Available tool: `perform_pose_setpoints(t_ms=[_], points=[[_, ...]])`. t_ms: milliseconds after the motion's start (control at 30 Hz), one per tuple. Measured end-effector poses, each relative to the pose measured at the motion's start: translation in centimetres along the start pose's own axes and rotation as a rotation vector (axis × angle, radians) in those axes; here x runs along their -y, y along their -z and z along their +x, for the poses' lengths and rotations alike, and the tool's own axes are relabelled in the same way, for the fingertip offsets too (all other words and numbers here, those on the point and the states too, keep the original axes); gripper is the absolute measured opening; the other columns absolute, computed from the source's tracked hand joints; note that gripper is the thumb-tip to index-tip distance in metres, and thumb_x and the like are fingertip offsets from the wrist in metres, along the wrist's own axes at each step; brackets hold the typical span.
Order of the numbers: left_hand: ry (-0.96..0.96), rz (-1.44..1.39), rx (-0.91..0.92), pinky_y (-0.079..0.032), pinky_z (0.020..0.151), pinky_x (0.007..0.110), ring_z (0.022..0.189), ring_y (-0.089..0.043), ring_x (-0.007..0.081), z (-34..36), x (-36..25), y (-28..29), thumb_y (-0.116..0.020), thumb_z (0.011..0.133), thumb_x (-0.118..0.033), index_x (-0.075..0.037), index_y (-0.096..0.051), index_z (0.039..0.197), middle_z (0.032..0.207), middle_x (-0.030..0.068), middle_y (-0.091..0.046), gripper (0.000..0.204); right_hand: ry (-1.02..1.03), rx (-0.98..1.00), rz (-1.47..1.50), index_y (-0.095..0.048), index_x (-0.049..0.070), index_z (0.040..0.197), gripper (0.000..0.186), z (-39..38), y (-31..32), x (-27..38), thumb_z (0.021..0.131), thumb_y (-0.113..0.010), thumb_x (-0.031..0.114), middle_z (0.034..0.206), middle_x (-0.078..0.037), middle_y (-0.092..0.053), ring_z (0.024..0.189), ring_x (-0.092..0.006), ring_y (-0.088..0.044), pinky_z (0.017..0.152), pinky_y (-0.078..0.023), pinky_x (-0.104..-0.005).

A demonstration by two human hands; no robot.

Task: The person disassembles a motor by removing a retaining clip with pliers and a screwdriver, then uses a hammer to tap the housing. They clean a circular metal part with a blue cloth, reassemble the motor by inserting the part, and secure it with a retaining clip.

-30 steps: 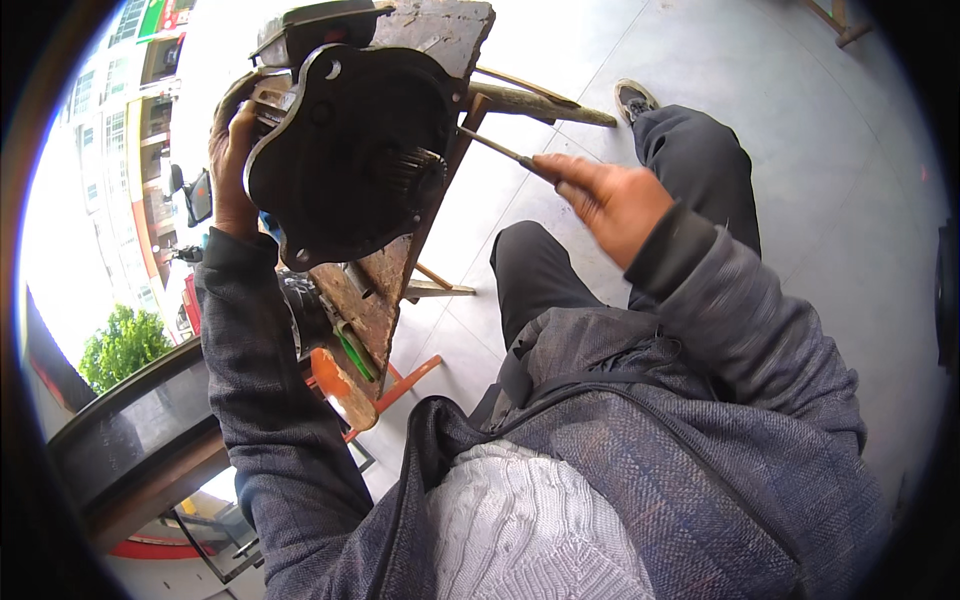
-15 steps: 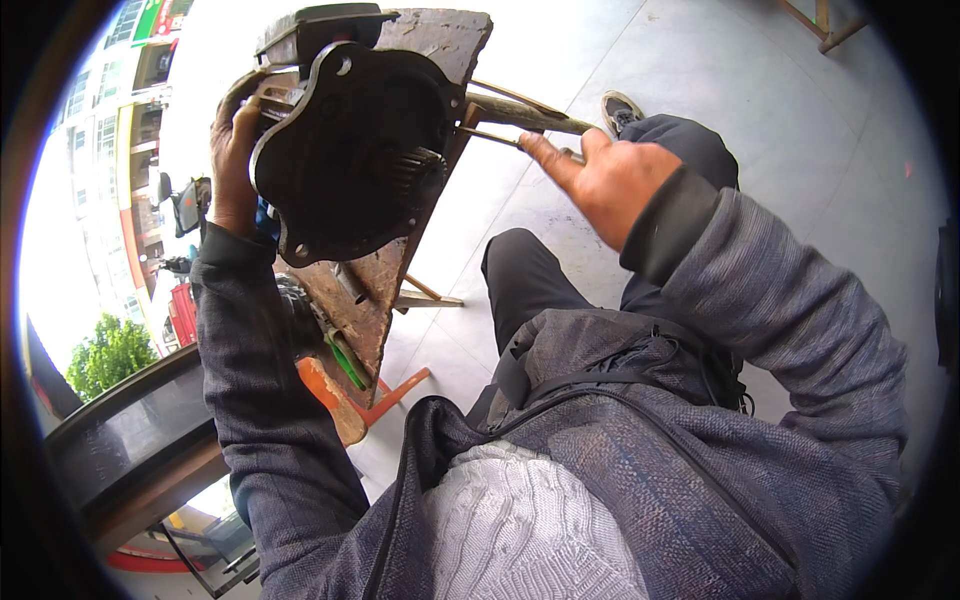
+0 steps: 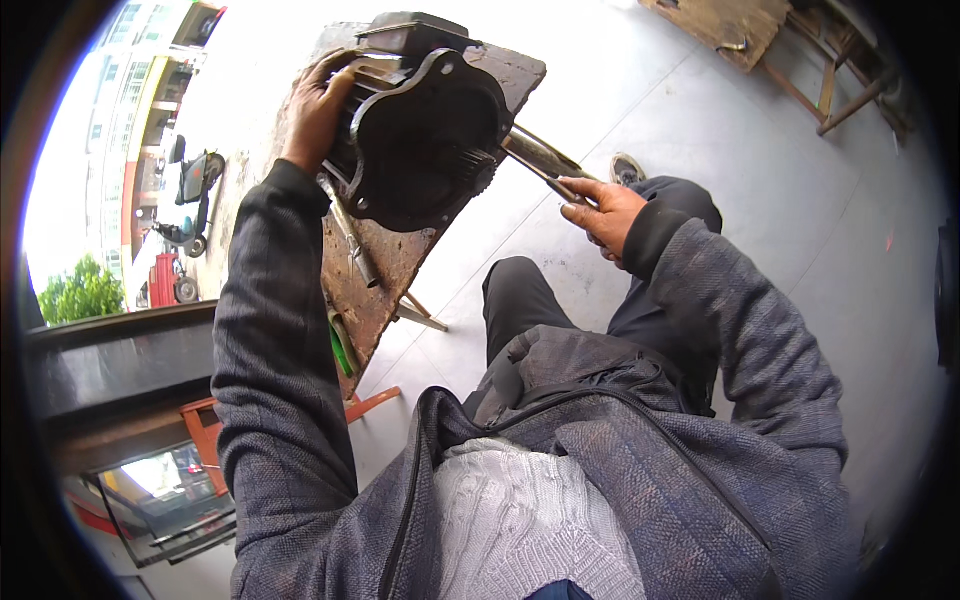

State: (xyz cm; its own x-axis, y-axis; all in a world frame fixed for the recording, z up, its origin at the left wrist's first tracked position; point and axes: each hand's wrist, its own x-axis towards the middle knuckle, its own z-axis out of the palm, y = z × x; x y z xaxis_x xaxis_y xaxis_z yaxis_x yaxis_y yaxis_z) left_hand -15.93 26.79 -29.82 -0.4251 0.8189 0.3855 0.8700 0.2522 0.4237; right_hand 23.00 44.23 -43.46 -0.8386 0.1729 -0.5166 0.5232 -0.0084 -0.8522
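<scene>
A dark electric motor (image 3: 425, 130) with a finned housing sits on the worn wooden bench (image 3: 400, 262). Its scalloped end flange faces me, and a toothed gear shaft (image 3: 479, 175) sticks out of it. My left hand (image 3: 318, 112) is wrapped round the finned side of the housing, below the box on top. Off the bench's right edge, my right hand (image 3: 608, 213) has its fingers closed on a thin metal rod-like tool (image 3: 548, 181). The rod's far end points toward the motor; whether it touches anything there I cannot tell.
A metal bar tool (image 3: 356, 245) and a green-handled tool (image 3: 341, 345) lie on the bench. An orange stool leg (image 3: 376, 403) juts out at its near end. Another wooden bench (image 3: 728, 30) stands far right. Outside, a scooter (image 3: 195, 195) is parked.
The view has shifted, so the motor and bench appear further right. My right hand has turned over on the rod, its fingers now curled round it. My left hand stays on the motor.
</scene>
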Motion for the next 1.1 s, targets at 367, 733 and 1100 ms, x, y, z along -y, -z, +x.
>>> perform_pose_setpoints(t_ms=[367, 733, 1100], points=[[-0.153, 0.266, -0.333, -0.038, 0.120, 0.048, 0.141, -0.054, 0.0403, -6.6, -4.4, 3.2, -0.066, 0.101, -0.048, -0.008, -0.066, 0.141, 0.147, 0.0212, -0.062, 0.056, 0.450, -0.516, -1.156, -0.053, 0.020, 0.154, 0.049, -1.9, 0.9, 0.0, 0.106, -0.052, 0.012, 0.101, -0.020, -0.071, 0.086, -0.0349, -0.076, 0.076, -0.063, -0.0459], [0.378, -0.283, -0.656, -0.047, 0.111, 0.037, 0.124, -0.062, 0.0227, -34.7, -12.0, 6.5, -0.071, 0.102, -0.018, 0.003, -0.057, 0.142, 0.134, 0.0149, -0.066, 0.047, 0.546, -0.023, -0.675, -0.060, 0.004, 0.134, 0.040, -8.3, -6.2, 1.2, 0.098, -0.071, 0.018, 0.102, -0.022, -0.076, 0.096, -0.0400, -0.075, 0.085, -0.059, -0.0460], [0.681, -0.695, -0.626, -0.048, 0.115, 0.037, 0.131, -0.063, 0.0248, -42.7, -15.8, 0.2, -0.065, 0.104, -0.003, 0.000, -0.041, 0.154, 0.143, 0.0160, -0.060, 0.056, 0.363, 0.359, -0.194, -0.062, 0.008, 0.143, 0.038, -2.9, -20.3, 11.4, 0.108, -0.050, 0.006, 0.080, -0.002, -0.061, 0.057, -0.0071, -0.055, 0.052, -0.048, -0.0249]])
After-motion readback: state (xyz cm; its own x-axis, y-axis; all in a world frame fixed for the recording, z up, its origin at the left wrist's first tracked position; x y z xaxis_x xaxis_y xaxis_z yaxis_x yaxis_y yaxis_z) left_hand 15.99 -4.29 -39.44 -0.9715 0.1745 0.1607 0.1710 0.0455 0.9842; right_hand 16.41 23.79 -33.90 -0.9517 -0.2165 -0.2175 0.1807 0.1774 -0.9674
